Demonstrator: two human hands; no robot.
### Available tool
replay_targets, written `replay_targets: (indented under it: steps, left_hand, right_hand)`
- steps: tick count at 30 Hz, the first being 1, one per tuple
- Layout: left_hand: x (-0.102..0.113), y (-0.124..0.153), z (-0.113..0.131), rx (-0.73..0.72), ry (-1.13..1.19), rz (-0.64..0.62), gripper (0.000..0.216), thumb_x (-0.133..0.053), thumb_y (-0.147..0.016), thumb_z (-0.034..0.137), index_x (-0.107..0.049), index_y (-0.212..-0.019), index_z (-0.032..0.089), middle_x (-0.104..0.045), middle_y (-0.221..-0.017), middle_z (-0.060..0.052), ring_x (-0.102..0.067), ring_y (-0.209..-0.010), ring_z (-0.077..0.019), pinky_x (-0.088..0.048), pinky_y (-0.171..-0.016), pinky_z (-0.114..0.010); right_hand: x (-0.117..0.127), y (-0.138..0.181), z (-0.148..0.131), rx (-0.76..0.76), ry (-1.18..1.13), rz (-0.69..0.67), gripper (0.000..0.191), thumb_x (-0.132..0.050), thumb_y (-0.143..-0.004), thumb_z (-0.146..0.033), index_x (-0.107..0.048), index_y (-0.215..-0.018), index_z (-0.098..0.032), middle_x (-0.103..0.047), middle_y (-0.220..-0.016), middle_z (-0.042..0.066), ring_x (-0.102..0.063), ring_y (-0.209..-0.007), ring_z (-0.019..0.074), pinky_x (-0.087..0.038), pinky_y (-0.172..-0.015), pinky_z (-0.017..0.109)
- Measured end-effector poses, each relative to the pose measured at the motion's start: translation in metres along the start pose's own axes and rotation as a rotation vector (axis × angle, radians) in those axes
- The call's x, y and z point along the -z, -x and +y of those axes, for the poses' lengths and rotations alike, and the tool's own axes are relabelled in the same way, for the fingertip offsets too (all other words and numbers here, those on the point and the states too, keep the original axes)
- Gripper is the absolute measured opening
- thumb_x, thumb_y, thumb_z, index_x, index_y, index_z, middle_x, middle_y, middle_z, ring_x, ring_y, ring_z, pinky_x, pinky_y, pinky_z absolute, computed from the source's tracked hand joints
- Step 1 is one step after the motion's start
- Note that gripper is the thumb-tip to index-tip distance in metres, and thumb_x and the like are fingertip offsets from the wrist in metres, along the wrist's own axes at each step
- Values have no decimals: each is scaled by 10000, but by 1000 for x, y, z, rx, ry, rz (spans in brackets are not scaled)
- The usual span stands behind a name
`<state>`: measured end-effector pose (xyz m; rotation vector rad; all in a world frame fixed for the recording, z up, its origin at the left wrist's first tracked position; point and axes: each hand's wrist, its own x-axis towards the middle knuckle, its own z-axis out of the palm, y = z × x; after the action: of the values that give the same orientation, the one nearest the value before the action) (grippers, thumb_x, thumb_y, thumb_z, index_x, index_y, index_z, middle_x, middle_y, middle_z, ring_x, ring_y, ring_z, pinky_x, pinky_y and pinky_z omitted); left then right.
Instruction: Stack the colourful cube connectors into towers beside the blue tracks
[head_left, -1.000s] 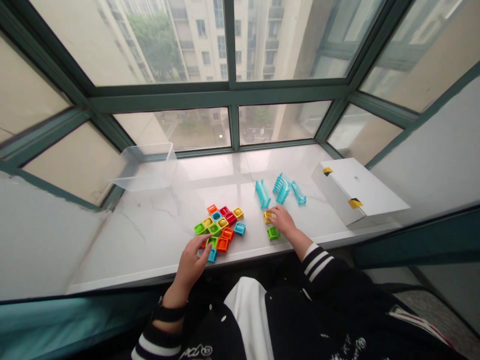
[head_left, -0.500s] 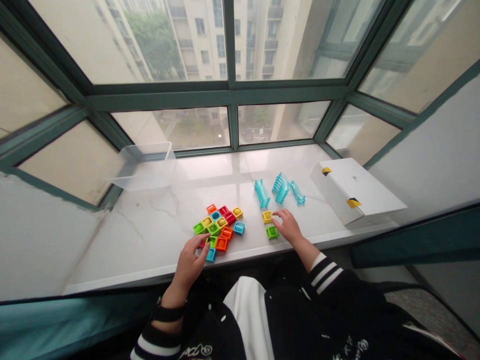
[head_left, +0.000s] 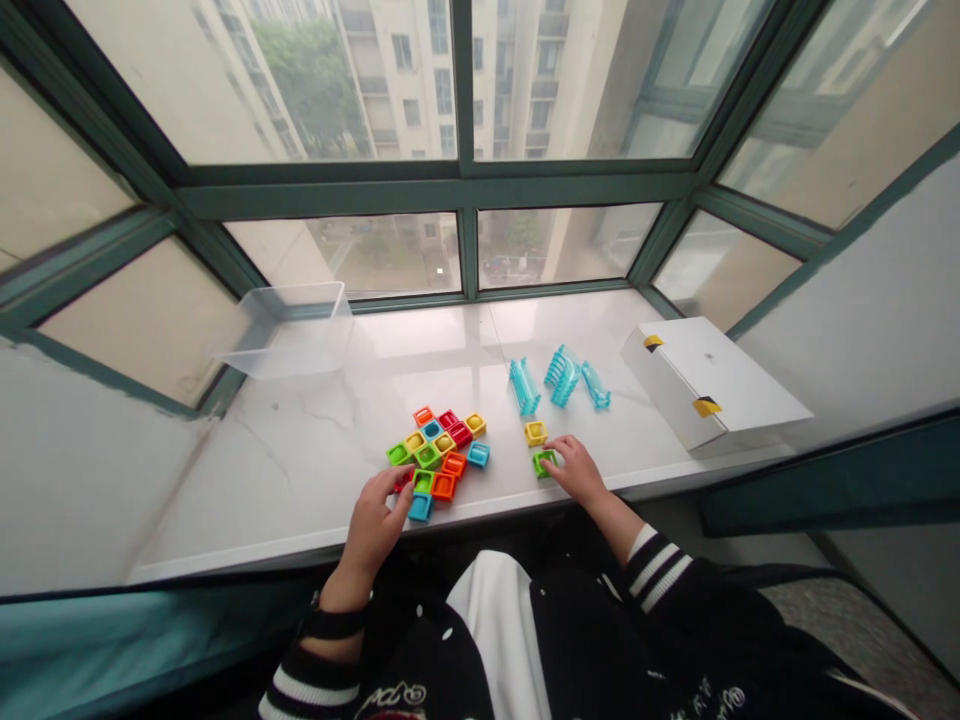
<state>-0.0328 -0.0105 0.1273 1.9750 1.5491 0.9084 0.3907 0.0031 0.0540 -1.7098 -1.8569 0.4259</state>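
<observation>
My right hand [head_left: 579, 468] has its fingers closed about a small green block [head_left: 543, 463] that lies on the white sill. Just beyond it is a yellow block [head_left: 535, 433], apart from the fingers. On the left, my left hand [head_left: 377, 515] rests by a cluster of colourful square blocks, thumb and forefinger apart. A red block [head_left: 403, 481] shows between them, partly covered; whether they touch it I cannot tell. Close by lie a lime block [head_left: 423, 482], a blue block [head_left: 420, 507] and an orange block [head_left: 444, 487].
Three translucent blue track-like pieces, one of them curved [head_left: 562, 376], lie beyond the yellow block. A clear plastic bin [head_left: 300, 355] stands at the back left. A white box [head_left: 720, 385] with yellow-black tabs is on the right. Green-framed windows edge the sill [head_left: 300, 500].
My right hand has moved from the yellow block toward me onto the green one. My left hand has shifted slightly left, uncovering more of the red and lime blocks.
</observation>
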Motion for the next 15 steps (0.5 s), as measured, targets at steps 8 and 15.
replay_targets:
  steps: [8,15]
  left_hand:
    - [-22,16,-21,146,-150,-38,338,-673,-878,417,-655,-1156,226,-640,-1133,-98,-679,-1065,-303,-577,-995,-505]
    - [-43,27,-10,184,-317,-100,426,-709,-855,311,-604,-1254,208,-604,-1196,-129,-676,-1055,-315,-567,-957,-473]
  right_hand:
    - [12,-5,-44,97,-53,130,207,-591,-959,-226,-735,-1109,-227,-686,-1079,112,-635,-1078,296,-505,-1033,458]
    - [-22,-14,-95,335,-151,-102,317,-628,-954,-211,-727,-1250,-270,-688,-1225,106,-623,-1175,283,-503,-1070,477]
